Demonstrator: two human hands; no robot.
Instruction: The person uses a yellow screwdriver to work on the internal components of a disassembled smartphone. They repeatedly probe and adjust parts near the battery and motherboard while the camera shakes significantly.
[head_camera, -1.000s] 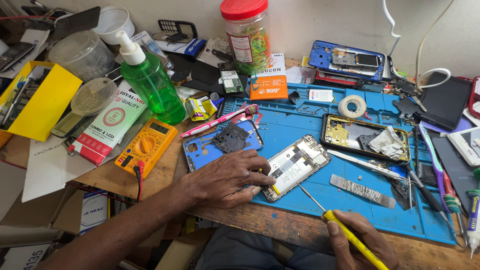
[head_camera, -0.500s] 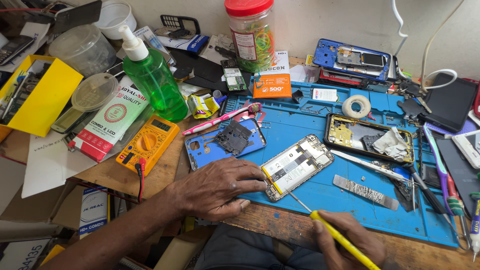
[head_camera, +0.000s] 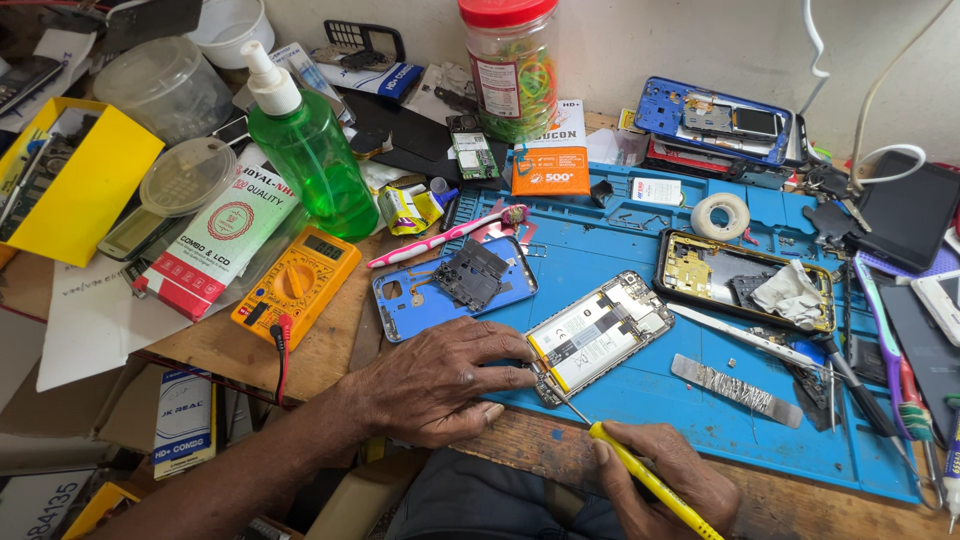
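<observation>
left hand (head_camera: 440, 385) flat, steadying opened phone (head_camera: 598, 335) | right hand (head_camera: 665, 485) gripping yellow screwdriver (head_camera: 640, 472) — blue back cover (head_camera: 450, 285) beside

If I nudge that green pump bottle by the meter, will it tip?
Probably. The bottle is tall and narrow with a pump head on top, so a high push may topple it. It looks mostly full, so likely heavyish. The smooth plastic might slip.
</observation>
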